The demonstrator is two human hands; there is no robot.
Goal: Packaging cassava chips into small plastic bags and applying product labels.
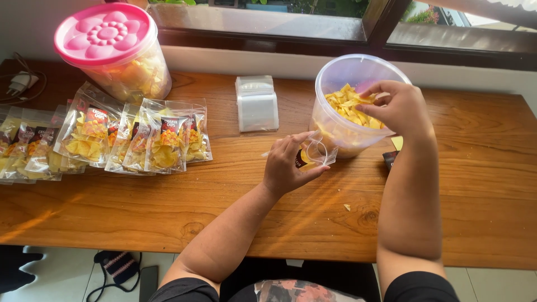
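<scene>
We sit at a long wooden table (pixel 168 212) under a window, and the biggest thing on it after that is the lidded tub with the pink flower-patterned lid (pixel 104 34), standing at the far left corner with yellow chips showing through its wall. Next in size is the open clear tub (pixel 335 126) in front of our right side, roughly a third full of the same yellow chips (pixel 344 106).

Along the left half lies a row of filled chip packets (pixel 134 140), overlapping one another, so we judge a good many packets are already done. A stack of empty clear pouches (pixel 256 103) stands between the two tubs, so plenty appears left to fill.

Our right hand (pixel 400 106) reaches over the rim into the open tub, fingers curled and pinching at chips on the heap. Our left hand (pixel 288 162) sits just beside the tub's near wall, thumb and fingers grasping a small clear pouch (pixel 319 151) by its mouth and holding it open. We see no chips in this pouch yet, so this packet looks just begun. One chip crumb (pixel 347 207) lies on the wood near our right forearm.
</scene>
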